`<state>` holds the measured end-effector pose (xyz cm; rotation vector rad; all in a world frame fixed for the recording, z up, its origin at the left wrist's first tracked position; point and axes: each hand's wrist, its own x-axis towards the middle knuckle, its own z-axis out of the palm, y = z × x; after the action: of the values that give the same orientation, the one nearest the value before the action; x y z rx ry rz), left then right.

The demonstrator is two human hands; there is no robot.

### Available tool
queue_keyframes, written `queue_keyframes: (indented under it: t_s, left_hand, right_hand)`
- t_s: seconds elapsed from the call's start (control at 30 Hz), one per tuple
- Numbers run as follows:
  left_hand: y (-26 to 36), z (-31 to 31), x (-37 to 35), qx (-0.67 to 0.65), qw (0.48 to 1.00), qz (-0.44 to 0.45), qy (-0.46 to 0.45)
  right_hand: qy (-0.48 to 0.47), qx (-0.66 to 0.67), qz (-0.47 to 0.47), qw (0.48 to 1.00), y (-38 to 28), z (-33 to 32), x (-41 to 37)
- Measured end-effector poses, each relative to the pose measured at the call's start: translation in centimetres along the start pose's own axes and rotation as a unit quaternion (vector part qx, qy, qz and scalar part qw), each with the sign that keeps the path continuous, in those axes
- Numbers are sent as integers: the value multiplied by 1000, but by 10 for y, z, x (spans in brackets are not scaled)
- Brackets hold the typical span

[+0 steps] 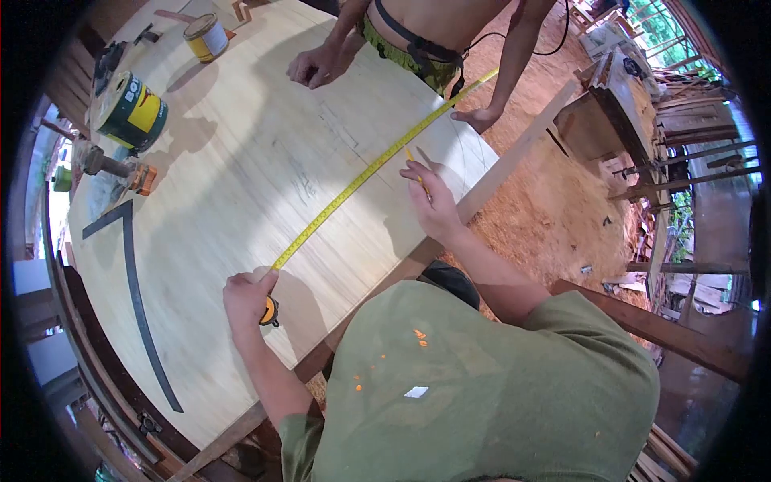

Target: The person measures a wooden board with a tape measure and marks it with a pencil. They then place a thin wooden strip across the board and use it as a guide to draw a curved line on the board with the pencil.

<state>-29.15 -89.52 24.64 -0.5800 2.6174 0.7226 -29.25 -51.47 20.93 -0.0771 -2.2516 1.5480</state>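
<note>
A yellow tape measure (350,187) stretches diagonally across a pale wooden board (233,193), reaching past the board's far right edge. My left hand (247,299) is closed round its orange and black case, with the thumb at the start of the blade. In my right hand (432,201) is a yellow pencil (418,174), its tip close to the tape's lower edge. Pencil lines and scribbles mark the wood near the tape. Another person's hand (479,119) rests at the board's edge by the tape's far end; that person's other hand (316,66) lies on the board.
A dark framing square (138,281) lies at the left. Behind it stand a green and yellow can (131,112), a smaller yellow tin (206,38) and a hammer-like tool (112,166). Sawdust-coloured ground (538,217) and a wooden bench (614,120) are at the right.
</note>
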Motion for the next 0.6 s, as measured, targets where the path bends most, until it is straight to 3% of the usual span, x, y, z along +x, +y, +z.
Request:
queue_keyframes:
  t_s: [0.13, 0.2, 0.27, 0.33, 0.43, 0.6]
  left_hand:
    - [1, -2, -1, -19, 1000, 4, -15]
    - [6, -3, -8, -21, 1000, 18, 6]
    - [5, -4, -9, -23, 999, 32, 28]
    - [-6, 5, 0, -20, 999, 24, 10]
    - [-15, 15, 1, -46, 998, 21, 47]
    - [-10, 11, -3, -37, 999, 16, 34]
  right_hand:
    - [-44, -80, -24, 996, 26, -5, 26]
    - [-19, -215, -85, 973, 32, -2, 47]
    - [-11, -127, -60, 990, 43, 5, 61]
    - [-82, -276, -134, 948, 34, 3, 71]
    - [-106, -281, -133, 944, 39, 8, 79]
    - [-145, -252, -98, 952, 31, 5, 86]
